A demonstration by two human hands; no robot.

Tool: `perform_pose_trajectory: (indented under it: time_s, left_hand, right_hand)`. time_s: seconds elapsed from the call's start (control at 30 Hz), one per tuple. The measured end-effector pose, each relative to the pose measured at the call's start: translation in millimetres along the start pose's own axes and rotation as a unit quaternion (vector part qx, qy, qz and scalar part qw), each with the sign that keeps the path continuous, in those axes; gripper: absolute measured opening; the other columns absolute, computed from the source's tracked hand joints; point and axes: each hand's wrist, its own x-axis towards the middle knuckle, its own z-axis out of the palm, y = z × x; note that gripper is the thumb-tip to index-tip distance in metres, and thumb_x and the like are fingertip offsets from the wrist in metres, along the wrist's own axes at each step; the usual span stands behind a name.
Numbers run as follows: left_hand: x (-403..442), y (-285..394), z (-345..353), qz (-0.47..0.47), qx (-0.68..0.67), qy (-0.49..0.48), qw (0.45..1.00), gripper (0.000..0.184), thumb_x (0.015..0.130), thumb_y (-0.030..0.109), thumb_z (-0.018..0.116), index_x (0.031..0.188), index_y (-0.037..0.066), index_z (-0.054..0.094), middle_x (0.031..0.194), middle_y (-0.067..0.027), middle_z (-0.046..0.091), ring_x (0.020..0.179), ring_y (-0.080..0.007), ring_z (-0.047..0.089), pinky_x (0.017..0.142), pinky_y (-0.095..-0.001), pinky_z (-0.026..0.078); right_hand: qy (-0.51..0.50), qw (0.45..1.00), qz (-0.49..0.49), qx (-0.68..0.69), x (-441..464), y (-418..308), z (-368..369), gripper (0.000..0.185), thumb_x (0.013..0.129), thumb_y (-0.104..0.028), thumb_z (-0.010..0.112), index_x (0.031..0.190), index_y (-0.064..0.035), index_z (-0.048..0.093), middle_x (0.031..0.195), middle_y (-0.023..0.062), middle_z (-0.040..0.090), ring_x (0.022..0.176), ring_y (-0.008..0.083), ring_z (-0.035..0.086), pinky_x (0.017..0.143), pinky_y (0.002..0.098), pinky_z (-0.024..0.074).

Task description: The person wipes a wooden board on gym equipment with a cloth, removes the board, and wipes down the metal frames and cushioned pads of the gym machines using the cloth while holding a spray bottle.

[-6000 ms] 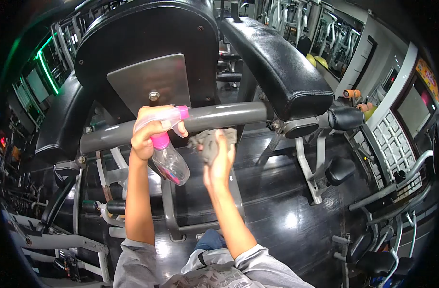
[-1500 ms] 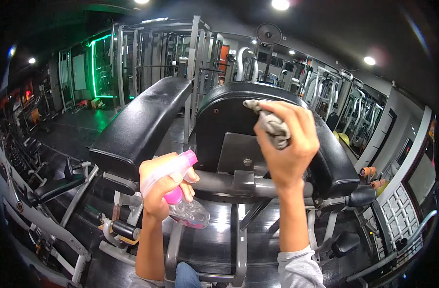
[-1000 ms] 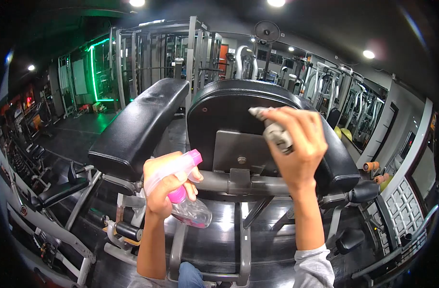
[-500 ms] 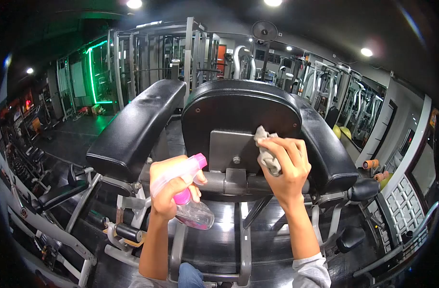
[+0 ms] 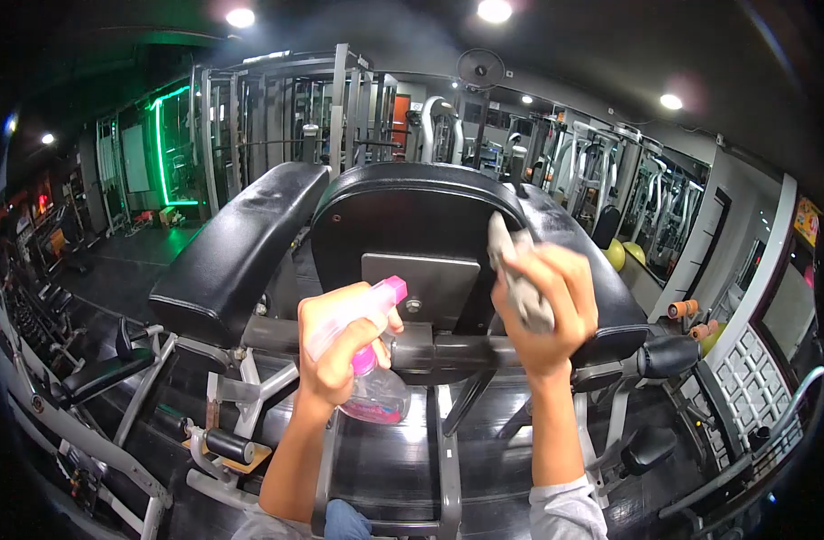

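Observation:
My left hand (image 5: 340, 346) is wrapped round a spray bottle (image 5: 376, 396) with a pink and white head and a clear body; a little pink liquid shows at its bottom. The nozzle points up and to the right. My right hand (image 5: 552, 310) grips a crumpled grey cloth (image 5: 523, 292), slightly blurred. That cloth is at the right side of the black backrest (image 5: 340, 247); whether it touches the surface I cannot tell. A metal plate with a bolt (image 5: 421, 274) is fixed to the backrest, between my hands.
Long black pads flank the backrest: a left pad (image 5: 241, 243) and a right pad (image 5: 561, 225). A grey crossbar (image 5: 470, 353) runs below. Frames and a small roller pad (image 5: 229, 445) stand at lower left. A rack (image 5: 340, 108) and other gym machines fill the back.
The view has shifted, with the bench appearing further left and a little lower. My right hand and the cloth have moved to the right relative to the backrest. Both hands keep their hold.

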Motion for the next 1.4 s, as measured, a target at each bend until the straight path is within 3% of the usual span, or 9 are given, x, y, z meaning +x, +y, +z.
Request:
perform_pose_trajectory:
  time_s: [0.1, 0.13, 0.27, 0.6, 0.73, 0.87, 1.2, 1.27, 1.4]
  left_hand:
    - [2, -1, 8, 0.003, 0.000, 0.005, 1.000, 0.028, 0.084, 0.015, 0.055, 0.087, -0.011, 0.066, 0.076, -0.0146, 0.065, 0.051, -0.0160, 0.061, 0.047, -0.0248, 0.049]
    - [1, -2, 10, -0.003, -0.014, 0.007, 1.000, 0.029, 0.085, 0.016, 0.055, 0.089, -0.011, 0.066, 0.077, -0.0147, 0.065, 0.051, -0.0163, 0.061, 0.048, -0.0249, 0.049]
    - [-4, -12, 9, -0.033, -0.045, -0.011, 0.998, 0.033, 0.085, 0.018, 0.054, 0.094, -0.012, 0.066, 0.077, -0.0150, 0.065, 0.051, -0.0171, 0.062, 0.048, -0.0252, 0.050]
    - [-9, -16, -1, -0.045, -0.025, -0.036, 0.998, 0.033, 0.084, 0.015, 0.050, 0.094, -0.013, 0.065, 0.077, -0.0159, 0.065, 0.050, -0.0180, 0.062, 0.049, -0.0257, 0.051]
    - [-13, -17, -5, -0.050, -0.033, -0.026, 0.998, 0.032, 0.084, 0.015, 0.049, 0.090, -0.013, 0.064, 0.077, -0.0168, 0.065, 0.049, -0.0184, 0.062, 0.048, -0.0262, 0.051]
    - [-17, -19, -11, -0.055, -0.042, -0.014, 0.998, 0.034, 0.083, 0.018, 0.050, 0.089, -0.013, 0.064, 0.077, -0.0171, 0.065, 0.049, -0.0188, 0.062, 0.048, -0.0267, 0.051]
    - [-30, -17, -35, -0.048, -0.033, 0.007, 0.998, 0.035, 0.084, 0.019, 0.051, 0.091, -0.013, 0.064, 0.076, -0.0186, 0.065, 0.049, -0.0201, 0.062, 0.046, -0.0281, 0.051]
    - [-33, -11, -45, -0.044, -0.024, 0.009, 0.999, 0.035, 0.084, 0.019, 0.051, 0.090, -0.013, 0.064, 0.077, -0.0188, 0.065, 0.049, -0.0203, 0.062, 0.046, -0.0280, 0.051]
    - [-36, -6, -59, -0.041, -0.008, 0.029, 0.999, 0.035, 0.085, 0.019, 0.050, 0.090, -0.014, 0.063, 0.077, -0.0194, 0.065, 0.049, -0.0204, 0.061, 0.047, -0.0273, 0.051]
  right_hand:
    - [-0.047, 0.999, 0.013, -0.011, 25, 9, 21, 0.039, 0.060, 0.001, 0.079, 0.096, -0.0111, 0.072, 0.095, 0.0057, 0.068, 0.086, 0.0254, 0.063, 0.076, 0.0361, 0.0506]
    - [-0.038, 0.998, -0.015, -0.043, 22, 16, 27, 0.048, 0.055, -0.006, 0.079, 0.101, -0.0194, 0.072, 0.098, -0.0016, 0.068, 0.087, 0.0218, 0.062, 0.072, 0.0332, 0.0527]
    - [-0.064, 0.996, -0.017, -0.067, -1, 18, 18, 0.045, 0.057, -0.008, 0.078, 0.100, -0.0210, 0.072, 0.095, -0.0033, 0.065, 0.087, 0.0203, 0.061, 0.068, 0.0312, 0.0535]
    - [-0.139, 0.986, 0.078, -0.054, -68, 13, -2, 0.046, 0.055, -0.003, 0.078, 0.099, -0.0181, 0.073, 0.095, -0.0017, 0.067, 0.087, 0.0217, 0.061, 0.070, 0.0329, 0.0546]
    - [-0.007, 0.995, 0.086, -0.047, -29, 21, 7, 0.042, 0.059, -0.002, 0.080, 0.098, -0.0144, 0.073, 0.094, 0.0027, 0.068, 0.087, 0.0235, 0.061, 0.076, 0.0348, 0.0513]
    - [0.004, 0.994, 0.112, 0.002, -22, 0, 21, 0.041, 0.060, -0.002, 0.080, 0.099, -0.0143, 0.073, 0.094, 0.0037, 0.068, 0.088, 0.0244, 0.061, 0.078, 0.0359, 0.0501]
    - [-0.178, 0.983, 0.045, -0.014, -75, -26, 39, 0.034, 0.066, -0.009, 0.070, 0.099, -0.0192, 0.072, 0.097, -0.0045, 0.067, 0.089, 0.0176, 0.063, 0.070, 0.0291, 0.0538]
    - [-0.158, 0.985, 0.069, -0.026, -72, -18, 29, 0.043, 0.058, -0.007, 0.076, 0.099, -0.0192, 0.072, 0.098, -0.0044, 0.068, 0.090, 0.0199, 0.063, 0.074, 0.0317, 0.0539]
    - [-0.052, 0.992, 0.094, -0.062, -53, -10, 25, 0.040, 0.059, 0.000, 0.078, 0.095, -0.0147, 0.073, 0.095, 0.0001, 0.069, 0.087, 0.0229, 0.061, 0.077, 0.0342, 0.0512]
